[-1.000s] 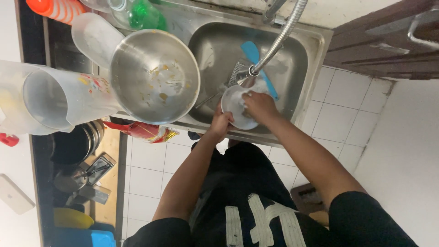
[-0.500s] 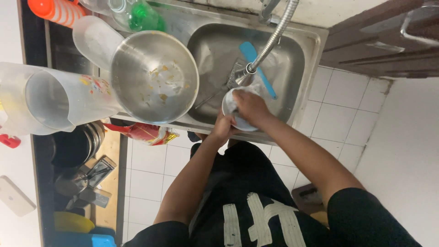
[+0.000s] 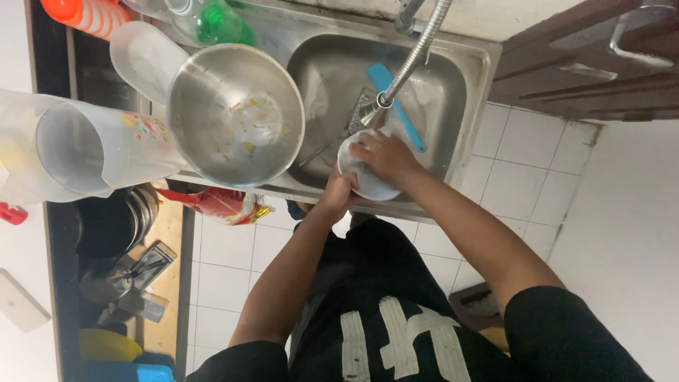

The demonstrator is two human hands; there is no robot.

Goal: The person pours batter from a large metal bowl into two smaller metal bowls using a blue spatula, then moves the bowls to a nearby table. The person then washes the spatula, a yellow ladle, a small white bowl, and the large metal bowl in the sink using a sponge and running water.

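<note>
Over the steel sink (image 3: 467, 85) now, and the person has a small white bowl (image 3: 368, 180) held at the near rim, right under the nozzle of the flexible metal faucet hose (image 3: 414, 60). The left hand (image 3: 338, 192) is clamped on the bowl's lower edge, fingers curled around it, while the right hand (image 3: 385, 152) lies across the top of the bowl, fingers pressed together on its surface. Whether water is running cannot be told. Down in the basin lies a blue-handled utensil (image 3: 396, 102), just beyond the right hand. Beside the basin, on the drainboard, sits a big steel mixing bowl (image 3: 237, 117) flecked with food bits, touching a clear plastic jug (image 3: 92, 148) lying on its side. A green bottle (image 3: 219, 21) stands at the back edge, and a red packet (image 3: 219, 204) pokes out below the steel bowl.
</note>
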